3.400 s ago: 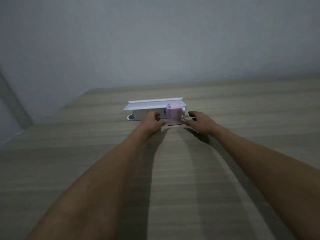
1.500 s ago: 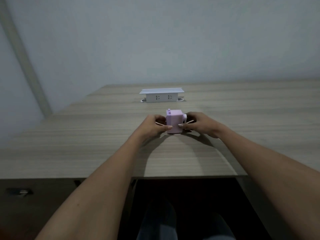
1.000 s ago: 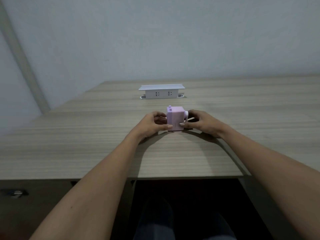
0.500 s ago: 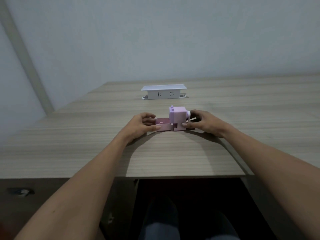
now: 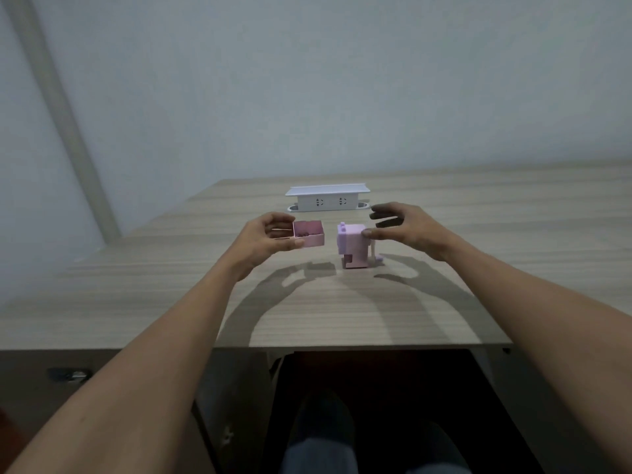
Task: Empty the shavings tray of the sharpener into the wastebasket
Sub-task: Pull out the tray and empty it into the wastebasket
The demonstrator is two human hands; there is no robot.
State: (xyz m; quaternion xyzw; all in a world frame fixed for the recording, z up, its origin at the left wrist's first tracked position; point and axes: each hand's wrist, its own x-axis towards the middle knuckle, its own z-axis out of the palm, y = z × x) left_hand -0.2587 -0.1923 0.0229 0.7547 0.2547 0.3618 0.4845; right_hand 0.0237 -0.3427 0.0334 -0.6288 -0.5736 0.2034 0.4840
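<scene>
A small lilac pencil sharpener (image 5: 353, 246) stands upright on the wooden desk (image 5: 342, 302), its lower front slot open. Its pink shavings tray (image 5: 308, 233) is fully out and held level above the desk, left of the sharpener, with brownish shavings inside. My left hand (image 5: 266, 238) grips the tray's left end between thumb and fingers. My right hand (image 5: 403, 227) hovers just right of the sharpener with fingers spread, the thumb tip near or touching its top right corner. No wastebasket is in view.
A white pop-up socket box (image 5: 327, 199) stands on the desk behind the sharpener. The desk's front edge runs below my forearms, with my knees (image 5: 321, 439) in the dark opening under it. A drawer front with a lock (image 5: 73, 374) sits lower left.
My left hand pulled the tray fully out of the sharpener, to the left and up off the desk. My right hand let go of the sharpener and opened above it.
</scene>
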